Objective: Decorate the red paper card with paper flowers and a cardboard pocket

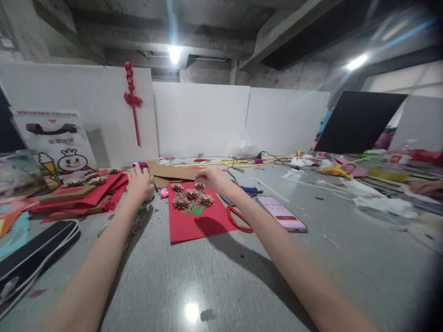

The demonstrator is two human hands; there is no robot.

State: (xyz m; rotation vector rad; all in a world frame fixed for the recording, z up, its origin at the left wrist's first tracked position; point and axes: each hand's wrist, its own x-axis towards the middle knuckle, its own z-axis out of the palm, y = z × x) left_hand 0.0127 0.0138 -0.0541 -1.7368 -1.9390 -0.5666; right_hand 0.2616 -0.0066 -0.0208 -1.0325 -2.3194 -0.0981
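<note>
A red card [204, 227] lies on the grey table with several brown paper flowers [191, 194] and green paper stems [196, 210] on it. Over the card's upper right part, my right hand [212, 179] has its fingers pinched together, just above the topmost right flower; whatever is between the fingertips is too small to make out. My left hand [141, 184] is left of the card, fingers curled down around something mostly hidden, with a purple object [140, 164] showing past the fingertips. A small pink piece [164, 193] sits between the left hand and the card.
Red-handled scissors [238, 219] and a phone [282, 213] lie right of the card. Behind it is a cardboard strip [173, 173]. Red cards with brown flowers [93, 196] are stacked at left, near a black case with a white cable [38, 258]. Another person's hand [427, 187] shows at far right.
</note>
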